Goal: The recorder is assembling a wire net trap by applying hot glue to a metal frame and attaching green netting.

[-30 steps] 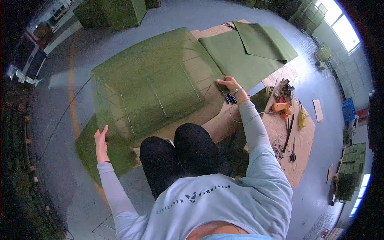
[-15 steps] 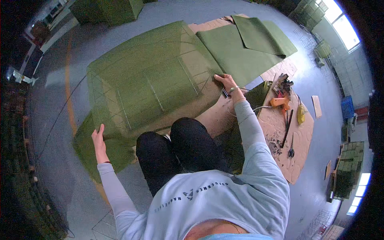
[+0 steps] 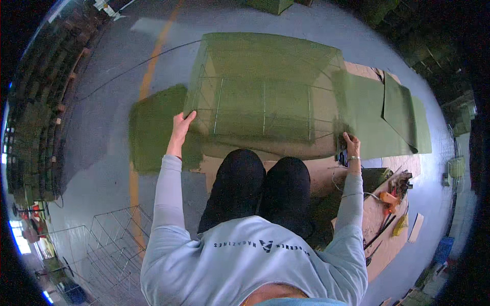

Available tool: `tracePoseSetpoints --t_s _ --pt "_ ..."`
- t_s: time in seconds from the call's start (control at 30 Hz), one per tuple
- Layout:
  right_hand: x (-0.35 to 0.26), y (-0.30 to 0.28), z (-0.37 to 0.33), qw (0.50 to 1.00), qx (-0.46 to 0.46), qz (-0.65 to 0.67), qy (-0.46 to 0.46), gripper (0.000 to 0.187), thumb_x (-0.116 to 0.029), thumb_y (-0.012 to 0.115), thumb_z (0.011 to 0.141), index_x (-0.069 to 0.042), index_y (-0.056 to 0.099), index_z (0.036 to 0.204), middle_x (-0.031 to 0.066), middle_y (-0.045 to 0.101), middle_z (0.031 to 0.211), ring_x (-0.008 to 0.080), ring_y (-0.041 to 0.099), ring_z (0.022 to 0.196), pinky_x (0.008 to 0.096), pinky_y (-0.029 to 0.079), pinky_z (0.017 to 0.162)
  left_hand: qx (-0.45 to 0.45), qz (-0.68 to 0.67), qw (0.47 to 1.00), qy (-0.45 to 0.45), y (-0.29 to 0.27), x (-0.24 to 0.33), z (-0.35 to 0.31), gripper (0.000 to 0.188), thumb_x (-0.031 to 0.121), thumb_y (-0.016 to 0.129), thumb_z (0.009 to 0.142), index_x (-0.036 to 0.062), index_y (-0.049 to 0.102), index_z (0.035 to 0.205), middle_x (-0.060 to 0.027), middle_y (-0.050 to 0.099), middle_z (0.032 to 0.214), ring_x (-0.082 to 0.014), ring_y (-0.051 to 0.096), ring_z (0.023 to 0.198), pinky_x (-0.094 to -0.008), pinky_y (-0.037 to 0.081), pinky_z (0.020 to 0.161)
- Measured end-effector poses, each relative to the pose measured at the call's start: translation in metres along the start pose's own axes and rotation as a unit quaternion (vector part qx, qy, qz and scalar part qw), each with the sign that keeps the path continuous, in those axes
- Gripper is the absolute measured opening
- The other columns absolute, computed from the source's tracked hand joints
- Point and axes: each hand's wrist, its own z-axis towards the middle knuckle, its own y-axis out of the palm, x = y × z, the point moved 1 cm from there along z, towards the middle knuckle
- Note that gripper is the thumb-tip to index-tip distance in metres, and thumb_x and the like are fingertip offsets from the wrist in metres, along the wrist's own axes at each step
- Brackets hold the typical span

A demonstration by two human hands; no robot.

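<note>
- So the big see-through green cover (image 3: 245,64) is laid out just past the knees (image 3: 236,176), long axis running left to right, with most of it on the far side of both hands.
- Left hand (image 3: 182,127) has the left edge, thumb up along it. Looks like a grip to me, though I can't make out all the fingertips.
- Right hand (image 3: 352,145) is pinching the near right corner, thumb on top. It's the nearer hand to the body; the left one sits a bit farther out. So the cover spans the gap between them, one end each.
- Wire frame (image 3: 264,109) shows through the green, bars mostly running near to far. Can't tell if the two are joined.
- Black pieces (image 3: 342,157) right by the right hand; can't tell if they're held or just next to it.
- What's in the way: knees on the near side, the plain green sheet (image 3: 365,122) crowding the right end, and the dark green cloth (image 3: 158,130) at the left end.
- Near right, well apart from the cover: orange glue gun (image 3: 389,201) and a yellow thing (image 3: 400,225) on cardboard (image 3: 380,262).
- Bare wire racks (image 3: 109,239) on the floor, near left.
</note>
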Motion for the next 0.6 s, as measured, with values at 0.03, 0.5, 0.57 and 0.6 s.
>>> tracePoseSetpoints --t_s 0.03,0.5,0.57,0.6 --pt "0.000 0.001 0.003 1.000 -0.004 -0.001 0.000 0.026 -0.022 0.066 0.071 0.002 0.062 0.079 -0.0026 0.057 0.068 0.0069 0.046 0.059 0.0222 0.039 0.055 -0.008 -0.033 0.999 0.000 0.000 -0.001 0.001 0.030 0.023 0.060 0.077 -0.0014 0.057 0.095 -0.0014 0.059 0.089 -0.0081 0.052 0.077 -0.0238 0.041 0.069" --pt "0.007 -0.013 0.003 0.993 0.012 -0.118 0.002 0.027 -0.026 0.066 0.072 0.000 0.060 0.073 -0.0019 0.055 0.066 0.0086 0.045 0.057 0.0241 0.038 0.053 -0.015 -0.141 0.990 0.001 0.007 -0.020 0.005 0.029 0.022 0.060 0.077 -0.0010 0.057 0.095 -0.0009 0.059 0.087 -0.0076 0.052 0.073 -0.0234 0.041 0.066" --pt "0.012 -0.004 0.001 0.999 0.011 -0.048 -0.004 0.026 -0.025 0.066 0.072 0.000 0.059 0.072 -0.0012 0.055 0.066 0.0086 0.045 0.057 0.0237 0.039 0.054 0.003 -0.086 0.996 0.002 0.005 -0.022 0.003 0.029 0.022 0.060 0.077 -0.0015 0.057 0.092 -0.0009 0.059 0.084 -0.0078 0.052 0.072 -0.0236 0.041 0.065" --pt "0.015 0.000 0.002 1.000 0.013 0.022 -0.010 0.024 -0.024 0.066 0.072 0.000 0.059 0.072 -0.0006 0.056 0.067 0.0087 0.045 0.058 0.0233 0.039 0.055 0.003 -0.086 0.996 0.002 0.005 -0.019 0.002 0.029 0.022 0.060 0.077 -0.0015 0.057 0.092 -0.0009 0.059 0.084 -0.0078 0.052 0.072 -0.0236 0.041 0.065"
